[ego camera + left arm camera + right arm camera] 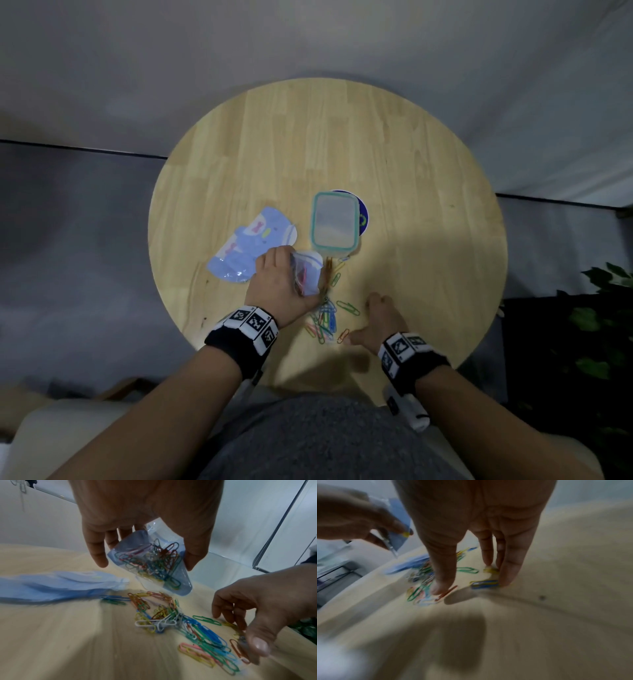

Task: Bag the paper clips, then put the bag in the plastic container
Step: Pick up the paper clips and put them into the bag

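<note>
My left hand (291,274) grips a small clear-blue bag (310,274) just above the table. Several coloured paper clips show inside the bag (164,580) between the thumb and fingers of that hand (147,555). A loose pile of coloured paper clips (325,318) (180,622) (423,577) lies on the wood below the bag. To the right of the pile my right hand (363,318) (240,630) (473,584) stands on its fingertips, the thumb touching a red clip and the fingers touching blue and yellow ones. The plastic container (313,222), teal-rimmed and rectangular, sits beyond the pile.
A stack of blue printed bags (239,250) (60,585) lies left of the container. A dark blue round disc (363,219) peeks out behind the container. The round wooden table (411,154) is bare at the back and right. A leafy plant (603,308) stands off the right edge.
</note>
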